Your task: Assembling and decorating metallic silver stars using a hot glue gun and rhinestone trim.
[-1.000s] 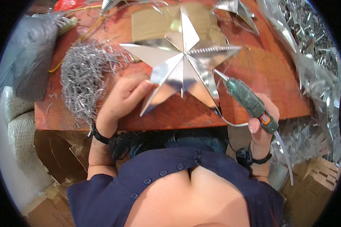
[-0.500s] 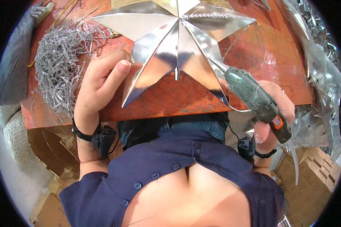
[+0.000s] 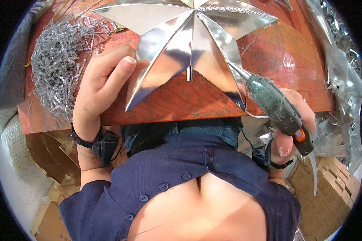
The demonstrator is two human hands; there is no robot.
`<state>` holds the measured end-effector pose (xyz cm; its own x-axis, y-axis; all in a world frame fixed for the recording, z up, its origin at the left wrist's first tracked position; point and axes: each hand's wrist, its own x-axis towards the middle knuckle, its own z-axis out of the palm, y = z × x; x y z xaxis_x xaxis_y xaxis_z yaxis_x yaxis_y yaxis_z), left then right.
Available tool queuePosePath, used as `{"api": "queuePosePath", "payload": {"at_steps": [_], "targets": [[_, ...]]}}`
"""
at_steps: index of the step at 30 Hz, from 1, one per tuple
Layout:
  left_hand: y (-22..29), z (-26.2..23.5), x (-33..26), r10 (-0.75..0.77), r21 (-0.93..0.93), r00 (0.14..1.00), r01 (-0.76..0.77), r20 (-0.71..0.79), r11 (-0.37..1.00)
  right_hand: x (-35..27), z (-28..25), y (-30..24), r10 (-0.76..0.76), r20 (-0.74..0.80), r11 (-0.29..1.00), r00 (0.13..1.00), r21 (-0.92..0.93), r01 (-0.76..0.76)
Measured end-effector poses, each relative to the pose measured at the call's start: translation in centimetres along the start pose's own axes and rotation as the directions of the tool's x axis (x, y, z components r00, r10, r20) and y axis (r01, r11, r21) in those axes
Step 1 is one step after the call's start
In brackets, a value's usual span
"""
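A shiny silver folded star (image 3: 177, 52) lies at the table's front edge, its points spreading outward from a raised middle. Silver beaded trim (image 3: 237, 10) runs along one ridge at its upper right. My left hand (image 3: 104, 80) pinches the star's left edge between thumb and fingers. Wrapped round a dark green hot glue gun (image 3: 275, 106), my right hand (image 3: 301, 104) holds the nozzle at the ridge of the lower right point. The trigger fingers are partly hidden behind the gun. A clear glue stick (image 3: 313, 172) hangs from its back end.
A tangled heap of silver beaded strands (image 3: 54, 68) sits on the reddish wooden table (image 3: 285, 72) at the left. Crumpled silver foil pieces and clear plastic (image 3: 342, 80) crowd the right side. Cardboard (image 3: 52, 156) lies below at the left, and a cord runs from the gun.
The nozzle has slid a little farther along the ridge, away from the star's middle. My left hand keeps its hold on the edge. The whole view has shifted slightly.
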<state>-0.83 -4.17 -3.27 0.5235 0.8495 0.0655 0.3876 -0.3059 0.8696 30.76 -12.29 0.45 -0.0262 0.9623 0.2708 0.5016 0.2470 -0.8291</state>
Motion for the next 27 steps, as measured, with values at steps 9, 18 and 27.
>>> {"api": "queuePosePath", "payload": {"at_steps": [9,18,27], "targets": [[0.2,0.0,0.2,-0.021,-0.017,1.0,0.021,-0.003,1.0,-0.2,0.3,1.4,-0.129,-0.01,0.988,0.992,0.082,0.129],[-0.4,0.2,-0.2,-0.027,-0.005,1.0,0.027,-0.003,1.0,-0.5,-1.6,2.2,-0.136,0.218,0.983,0.967,0.154,0.103],[-0.2,1.1,-1.9,-0.31,-0.469,0.945,0.322,0.106,0.822,-2.2,-5.4,3.6,0.066,-0.504,0.857,0.861,0.471,0.21]]}}
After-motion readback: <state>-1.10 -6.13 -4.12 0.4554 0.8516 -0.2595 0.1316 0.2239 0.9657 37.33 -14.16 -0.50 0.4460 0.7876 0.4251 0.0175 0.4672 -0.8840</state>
